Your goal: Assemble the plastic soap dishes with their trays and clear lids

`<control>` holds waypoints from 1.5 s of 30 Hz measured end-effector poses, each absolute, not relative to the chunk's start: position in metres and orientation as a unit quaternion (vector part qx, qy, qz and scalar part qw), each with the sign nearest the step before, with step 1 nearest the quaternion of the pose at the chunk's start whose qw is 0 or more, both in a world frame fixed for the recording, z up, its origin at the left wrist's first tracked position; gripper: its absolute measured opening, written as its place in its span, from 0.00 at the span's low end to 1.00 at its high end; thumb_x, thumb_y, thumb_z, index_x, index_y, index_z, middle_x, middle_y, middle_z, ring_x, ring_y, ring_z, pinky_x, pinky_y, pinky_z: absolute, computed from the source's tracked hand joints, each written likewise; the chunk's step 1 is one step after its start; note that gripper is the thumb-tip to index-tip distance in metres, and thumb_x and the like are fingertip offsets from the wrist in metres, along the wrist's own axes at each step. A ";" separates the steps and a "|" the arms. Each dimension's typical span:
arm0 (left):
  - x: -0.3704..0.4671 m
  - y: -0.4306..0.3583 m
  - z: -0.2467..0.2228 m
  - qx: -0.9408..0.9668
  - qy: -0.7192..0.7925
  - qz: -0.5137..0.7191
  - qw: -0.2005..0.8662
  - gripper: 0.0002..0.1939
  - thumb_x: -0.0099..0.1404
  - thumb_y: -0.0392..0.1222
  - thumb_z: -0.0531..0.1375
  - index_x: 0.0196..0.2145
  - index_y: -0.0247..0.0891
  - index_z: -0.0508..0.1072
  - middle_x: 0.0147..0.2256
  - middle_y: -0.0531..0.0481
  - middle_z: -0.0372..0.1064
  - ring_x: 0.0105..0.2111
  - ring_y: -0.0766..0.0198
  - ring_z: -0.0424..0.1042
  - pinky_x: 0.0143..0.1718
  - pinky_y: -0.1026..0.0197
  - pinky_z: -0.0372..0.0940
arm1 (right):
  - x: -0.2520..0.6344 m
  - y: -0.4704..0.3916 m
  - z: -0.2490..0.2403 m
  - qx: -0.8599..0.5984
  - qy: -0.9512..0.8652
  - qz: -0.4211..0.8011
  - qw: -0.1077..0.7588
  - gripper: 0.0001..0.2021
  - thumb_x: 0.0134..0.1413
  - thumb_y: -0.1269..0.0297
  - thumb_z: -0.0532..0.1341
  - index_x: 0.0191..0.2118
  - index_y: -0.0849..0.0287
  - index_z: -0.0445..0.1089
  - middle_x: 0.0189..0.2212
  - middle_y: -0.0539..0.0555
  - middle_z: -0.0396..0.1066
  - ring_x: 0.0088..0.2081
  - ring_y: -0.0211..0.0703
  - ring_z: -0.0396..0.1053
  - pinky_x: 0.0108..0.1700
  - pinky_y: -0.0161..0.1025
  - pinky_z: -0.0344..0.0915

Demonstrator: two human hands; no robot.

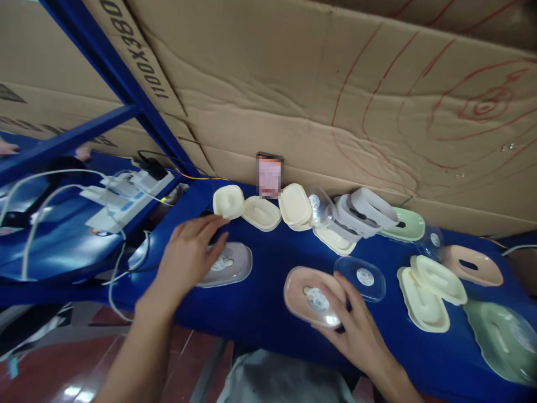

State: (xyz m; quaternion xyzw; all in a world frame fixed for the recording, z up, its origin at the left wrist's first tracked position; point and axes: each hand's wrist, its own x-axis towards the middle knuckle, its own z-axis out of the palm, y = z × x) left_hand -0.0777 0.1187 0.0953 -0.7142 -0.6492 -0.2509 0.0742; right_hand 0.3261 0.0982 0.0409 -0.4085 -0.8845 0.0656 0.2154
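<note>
This is a workshop or a factory floor; which of the 2, the view cannot settle. A blue table (260, 296) backs onto cardboard sheets (235, 73), scrawled with red lines in 1 part and printed 1100X380 in another. A blue post (99, 56) frames the station. Alike plastic dishes (411, 225) in several colours lie in loose clusters. At left sits a power strip (130, 210); beyond it shows another person's hand (83, 153).
</note>
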 end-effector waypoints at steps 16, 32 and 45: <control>-0.117 0.195 0.101 -0.724 -0.679 -0.125 0.005 0.15 0.78 0.50 0.56 0.51 0.38 0.75 0.51 0.42 0.77 0.48 0.48 0.79 0.50 0.49 0.70 | 0.336 0.220 0.093 -0.498 -0.831 -0.110 0.222 0.31 0.74 0.56 0.59 0.77 0.51 0.54 0.75 0.64 0.55 0.74 0.66 0.55 0.72 0.67 0.53; 0.061 0.024 0.076 -0.757 -0.504 -0.416 0.000 0.03 0.74 0.33 0.61 0.43 0.40 0.73 0.30 0.54 0.79 0.31 0.63 0.79 0.40 0.55 0.71 | 0.355 0.124 0.085 -0.349 -0.886 -0.062 0.298 0.27 0.66 0.64 0.68 0.69 0.48 0.69 0.50 0.55 0.82 0.49 0.53 0.80 0.56 0.51 0.69; 0.088 0.017 0.040 -0.818 -0.528 -0.229 -0.027 0.11 0.75 0.36 0.61 0.54 0.37 0.72 0.44 0.43 0.80 0.40 0.50 0.81 0.43 0.48 0.74 | 0.349 0.063 0.036 -0.423 -0.870 0.040 0.249 0.22 0.73 0.64 0.63 0.69 0.50 0.68 0.53 0.55 0.80 0.49 0.49 0.78 0.53 0.46 0.63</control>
